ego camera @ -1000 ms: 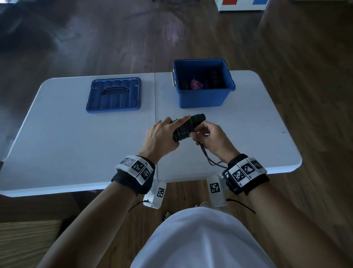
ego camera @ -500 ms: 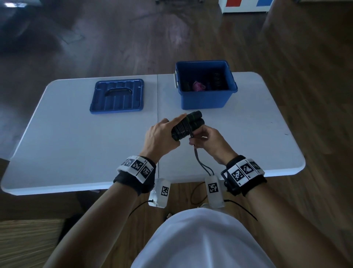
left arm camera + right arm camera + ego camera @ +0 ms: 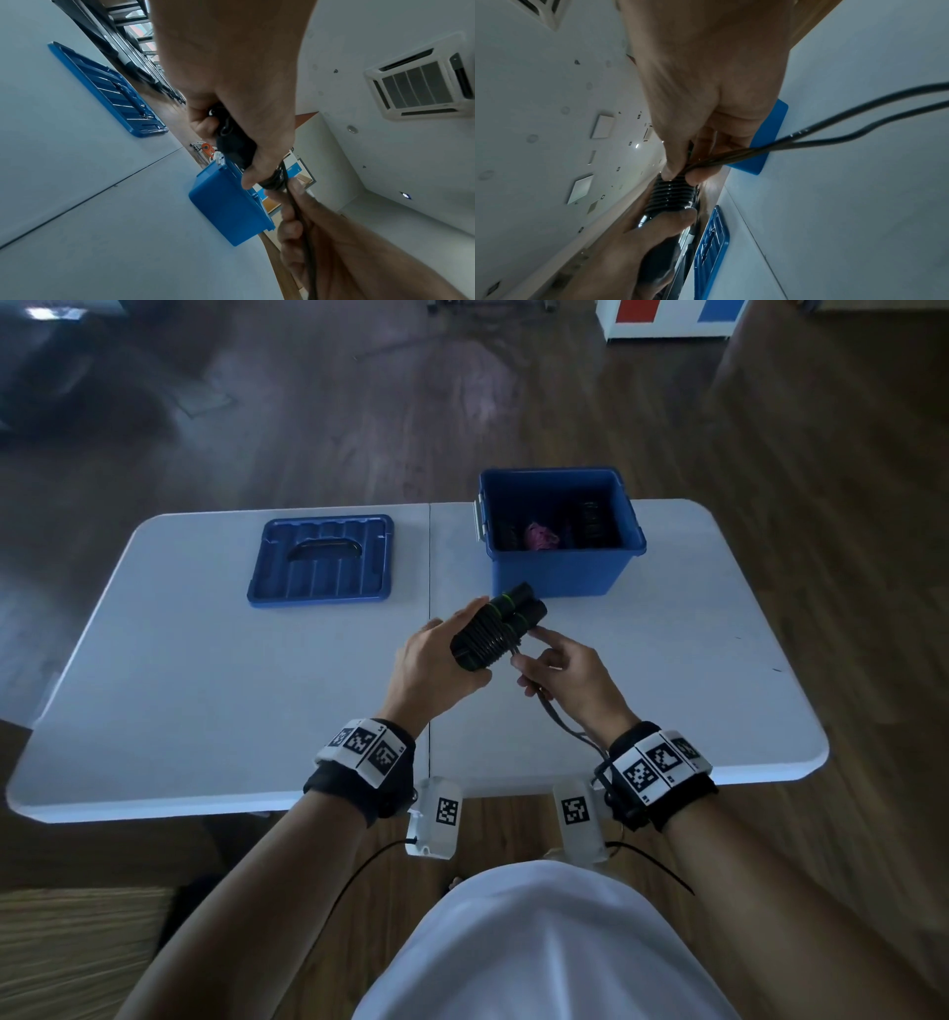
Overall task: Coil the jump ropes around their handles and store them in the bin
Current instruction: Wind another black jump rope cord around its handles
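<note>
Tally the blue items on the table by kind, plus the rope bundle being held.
Blue bin: 1
Blue lid: 1
Held rope bundle: 1
Total: 3

Coiled black handles (image 3: 495, 629) between both hands

white table (image 3: 205, 711), wooden floor (image 3: 770, 454), ceiling vent (image 3: 421, 85)

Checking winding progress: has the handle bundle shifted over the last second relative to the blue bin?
Yes. The handle bundle in the left hand now sits nearer the blue bin, its tips almost overlapping the bin's front wall in the head view.
</note>
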